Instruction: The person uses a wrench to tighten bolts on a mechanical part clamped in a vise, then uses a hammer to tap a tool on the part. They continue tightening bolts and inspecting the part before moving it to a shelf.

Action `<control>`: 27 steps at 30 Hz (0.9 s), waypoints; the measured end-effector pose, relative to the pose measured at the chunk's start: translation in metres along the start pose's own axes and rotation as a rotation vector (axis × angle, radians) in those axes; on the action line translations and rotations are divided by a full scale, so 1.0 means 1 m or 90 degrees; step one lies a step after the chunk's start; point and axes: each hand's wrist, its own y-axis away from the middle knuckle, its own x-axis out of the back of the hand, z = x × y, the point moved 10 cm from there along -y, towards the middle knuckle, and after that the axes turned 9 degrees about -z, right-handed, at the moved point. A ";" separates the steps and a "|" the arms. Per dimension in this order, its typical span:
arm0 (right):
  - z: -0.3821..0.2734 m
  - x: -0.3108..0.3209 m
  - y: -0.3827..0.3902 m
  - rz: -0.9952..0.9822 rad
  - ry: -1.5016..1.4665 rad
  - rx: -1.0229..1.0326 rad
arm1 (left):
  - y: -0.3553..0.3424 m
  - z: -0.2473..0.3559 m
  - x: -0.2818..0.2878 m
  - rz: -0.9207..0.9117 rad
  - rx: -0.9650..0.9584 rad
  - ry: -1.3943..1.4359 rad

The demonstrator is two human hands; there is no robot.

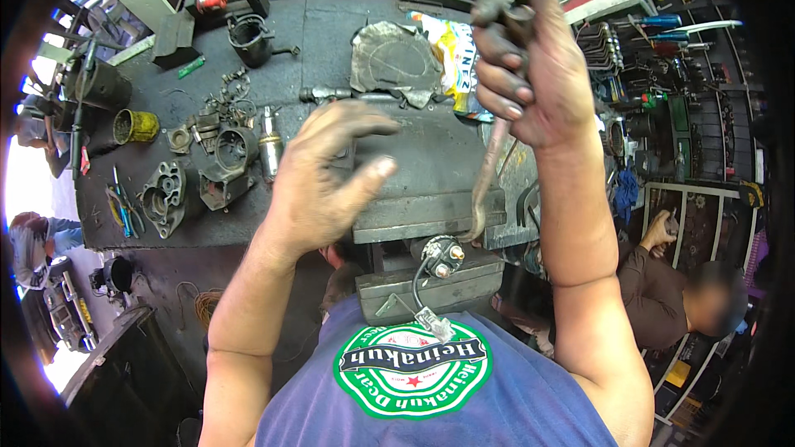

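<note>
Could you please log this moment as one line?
left hand: open over bench vise | right hand: raised, gripping bent metal rod | solenoid: at vise front

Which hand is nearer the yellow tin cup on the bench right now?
Left. The left hand hovers over the grey metal block, to the right of the yellow tin cup. The right hand is raised farther right, gripping a dirty cable.
</note>
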 end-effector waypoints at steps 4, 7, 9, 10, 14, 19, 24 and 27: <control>0.044 0.023 -0.017 0.150 -0.039 -0.198 | -0.029 0.019 -0.046 -0.185 -0.038 0.002; 0.043 0.029 -0.022 0.158 0.009 -0.178 | -0.037 0.012 -0.056 -0.201 0.113 0.081; 0.043 0.039 -0.018 0.188 -0.021 -0.171 | -0.043 0.007 -0.062 -0.207 0.191 0.111; 0.041 0.043 -0.014 0.194 -0.037 -0.160 | -0.047 0.007 -0.069 -0.238 0.208 0.116; 0.045 0.050 -0.005 0.158 -0.129 -0.115 | -0.058 0.008 -0.092 -0.320 0.237 0.119; 0.050 0.070 0.010 0.184 -0.156 -0.093 | -0.057 0.002 -0.111 -0.362 0.269 0.151; 0.062 0.082 0.010 0.213 -0.197 -0.112 | -0.058 -0.007 -0.113 -0.364 0.278 0.219; 0.055 0.092 0.014 0.277 -0.038 -0.073 | -0.057 -0.010 -0.117 -0.397 0.292 0.243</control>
